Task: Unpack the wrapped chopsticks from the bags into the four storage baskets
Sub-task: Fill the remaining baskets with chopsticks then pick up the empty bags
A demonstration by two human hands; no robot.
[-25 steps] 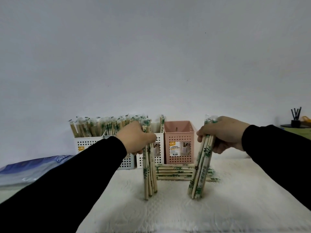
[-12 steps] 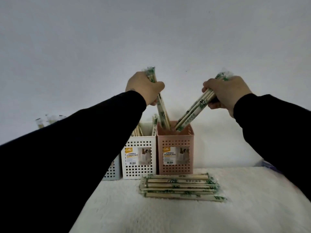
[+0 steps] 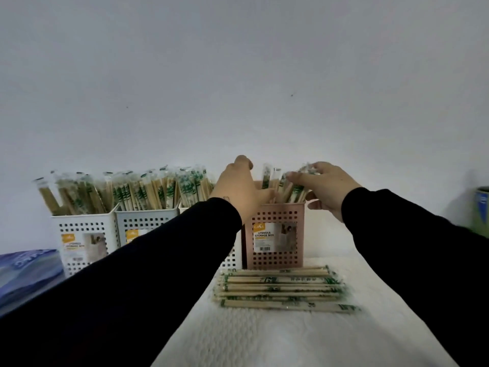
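Note:
The pink storage basket [image 3: 275,234] stands at the back of the table with wrapped chopsticks [image 3: 270,177] upright in it. My left hand [image 3: 239,186] hovers at the basket's left rim, thumb reaching toward the sticks; its fingertips are hidden behind the hand. My right hand [image 3: 325,189] lies with straight fingers across the tops of those sticks. A flat pile of wrapped chopsticks [image 3: 280,290] rests on the white cloth [image 3: 264,337] just in front of the pink basket.
Left of the pink basket stand a white basket [image 3: 84,234] and a grey basket [image 3: 148,223], both packed with chopsticks. Another white basket [image 3: 232,258] is mostly hidden by my left arm. A blue bag [image 3: 26,268] lies far left, a green container [image 3: 481,210] far right.
Both hands lifted a bundle of chopsticks off the table, lowered them into the pink basket, and now rest at the tops of the sticks standing there.

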